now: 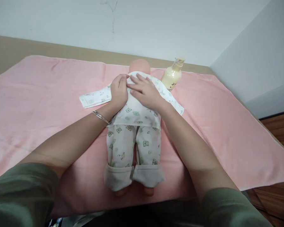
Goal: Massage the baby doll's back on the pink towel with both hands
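Observation:
A baby doll (139,65) lies with its smooth, bald head toward the wall and its feet toward me; no face shows. It wears a white long-sleeved shirt (137,115) with green animal prints and matching trousers (145,145) with turned-up cuffs. On the upper left of the shirt rests my left hand (119,91), its fingers curled and pressed together, their tips hidden. My right hand (145,91) lies beside it on the upper shirt, fingers spread and flat. Both sleeves of the shirt stretch out sideways.
A pink towel (49,94) spreads under the doll over a light wooden table (14,45). Near the doll's head on the right stands a cream pump bottle (171,75), leaning in view. A white wall (156,28) rises behind, and reddish-brown wooden boards (272,201) show at lower right.

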Motion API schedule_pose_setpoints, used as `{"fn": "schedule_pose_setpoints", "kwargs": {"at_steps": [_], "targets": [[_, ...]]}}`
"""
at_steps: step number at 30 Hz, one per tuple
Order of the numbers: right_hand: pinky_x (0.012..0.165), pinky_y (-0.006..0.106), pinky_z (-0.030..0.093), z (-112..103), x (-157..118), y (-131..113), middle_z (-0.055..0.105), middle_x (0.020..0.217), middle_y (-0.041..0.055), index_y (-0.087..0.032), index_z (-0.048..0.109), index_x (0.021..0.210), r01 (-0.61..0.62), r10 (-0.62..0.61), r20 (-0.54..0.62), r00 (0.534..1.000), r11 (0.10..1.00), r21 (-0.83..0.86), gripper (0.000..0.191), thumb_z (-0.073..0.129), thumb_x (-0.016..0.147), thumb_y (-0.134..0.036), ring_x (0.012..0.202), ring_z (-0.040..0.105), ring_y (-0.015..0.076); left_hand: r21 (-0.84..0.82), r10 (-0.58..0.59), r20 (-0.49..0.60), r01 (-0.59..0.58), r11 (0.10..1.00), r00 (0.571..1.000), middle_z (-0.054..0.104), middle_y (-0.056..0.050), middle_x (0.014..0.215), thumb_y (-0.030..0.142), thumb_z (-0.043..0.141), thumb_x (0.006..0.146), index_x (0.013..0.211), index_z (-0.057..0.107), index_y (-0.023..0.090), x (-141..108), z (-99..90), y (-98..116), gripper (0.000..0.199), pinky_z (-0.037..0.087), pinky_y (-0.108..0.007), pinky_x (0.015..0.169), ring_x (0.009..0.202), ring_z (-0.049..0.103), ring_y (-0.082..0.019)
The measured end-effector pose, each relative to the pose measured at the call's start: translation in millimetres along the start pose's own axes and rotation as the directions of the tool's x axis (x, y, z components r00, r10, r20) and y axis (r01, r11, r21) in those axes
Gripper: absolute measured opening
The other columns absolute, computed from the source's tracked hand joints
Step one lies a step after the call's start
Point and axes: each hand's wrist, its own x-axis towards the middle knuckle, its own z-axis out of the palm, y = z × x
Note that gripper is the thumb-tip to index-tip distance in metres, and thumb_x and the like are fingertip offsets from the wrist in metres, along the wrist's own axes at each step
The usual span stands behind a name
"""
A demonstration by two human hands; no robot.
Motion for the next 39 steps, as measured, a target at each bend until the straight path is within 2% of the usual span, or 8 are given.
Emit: {"fn": "schedule_pose_setpoints", "kwargs": {"at_steps": [4,9,13,19,24,30,34,39], "targets": [[0.138,0.063,0.017,-1,5,21,0.028,0.179,0.0063,-0.025,0.045,0.163,-0.178,0.183,-0.097,0.978,0.982,0.065,0.059,0.039,0.108,-0.047,0.169,0.021,0.0316,0.035,0.016,0.018,-0.016,0.999,1.0,0.077,-0.007,0.115,0.035,0.039,0.107,0.094,0.068,0.023,-1,-0.3,2,0.034,0.051,-0.036,0.115,0.117,0.069,-0.022],[0.134,0.072,0.019,18,-6,-28,0.03,0.176,0.0205,-0.007,0.04,0.163,-0.342,0.325,-0.196,0.925,0.938,-0.062,0.063,0.04,0.106,-0.034,0.166,0.024,0.0442,0.038,0.005,-0.003,-0.005,0.999,1.0,0.077,-0.007,0.113,0.028,0.04,0.104,0.093,0.068,0.022,1,1.2,0,0.031,0.053,-0.037,0.112,0.115,0.07,-0.022],[0.134,0.075,0.015,24,-13,-58,0.034,0.176,0.0137,-0.014,0.05,0.158,-0.25,0.224,-0.18,0.958,0.958,-0.138,0.056,0.04,0.103,-0.023,0.167,0.02,0.0431,0.058,-0.002,-0.003,0.002,0.998,1.0,0.078,-0.005,0.109,0.026,0.043,0.102,0.089,0.069,0.023,1,1.4,0,0.029,0.053,-0.035,0.112,0.114,0.07,-0.021],[0.138,0.066,0.013,7,-1,-20,0.027,0.179,0.0051,-0.023,0.048,0.16,-0.167,0.162,-0.069,0.984,0.984,-0.067,0.058,0.039,0.104,-0.029,0.17,0.018,0.0328,0.158,0.019,0.038,-0.024,0.987,0.999,0.078,-0.008,0.117,0.021,0.047,0.095,0.098,0.071,0.022,5,0.1,0,0.025,0.054,-0.038,0.111,0.116,0.069,-0.023],[0.14,0.053,0.019,1,10,16,0.024,0.179,0.0154,-0.008,0.031,0.168,-0.339,0.339,-0.112,0.934,0.941,0.023,0.07,0.031,0.108,-0.044,0.17,0.019,0.0294,0.439,0.01,0.223,-0.11,0.892,0.975,0.07,-0.017,0.136,0.023,0.046,0.094,0.118,0.07,0.016,2,8.9,14,0.034,0.038,-0.053,0.129,0.139,0.059,-0.034],[0.135,0.053,0.029,-10,-1,-10,0.039,0.169,0.0289,0.007,0.03,0.163,-0.404,0.397,-0.076,0.915,0.89,-0.212,0.067,0.022,0.112,-0.035,0.162,0.037,0.0369,0.492,0.11,0.363,-0.291,0.821,0.925,0.062,-0.022,0.149,0.027,0.035,0.1,0.13,0.064,0.011,-22,18.1,39,0.044,0.031,-0.056,0.133,0.149,0.05,-0.037],[0.12,0.055,0.045,-9,-16,-46,0.063,0.144,0.0329,0.006,0.05,0.149,-0.44,0.428,-0.111,0.897,0.842,-0.311,0.057,0.024,0.11,-0.028,0.139,0.061,0.0401,0.461,0.054,0.366,-0.231,0.857,0.929,0.068,-0.016,0.141,0.031,0.037,0.099,0.116,0.068,0.018,-3,5.9,25,0.037,0.039,-0.055,0.128,0.141,0.057,-0.034],[0.136,0.053,0.03,2,-20,-67,0.045,0.164,0.0317,0.009,0.04,0.158,-0.312,0.309,-0.061,0.949,0.9,-0.305,0.063,0.04,0.102,-0.019,0.159,0.041,0.0403,0.403,-0.008,0.364,-0.15,0.903,0.931,0.074,-0.014,0.108,0.033,0.045,0.101,0.077,0.052,0.024,19,-3.5,17,0.027,0.05,-0.055,0.111,0.113,0.067,-0.033]]}}
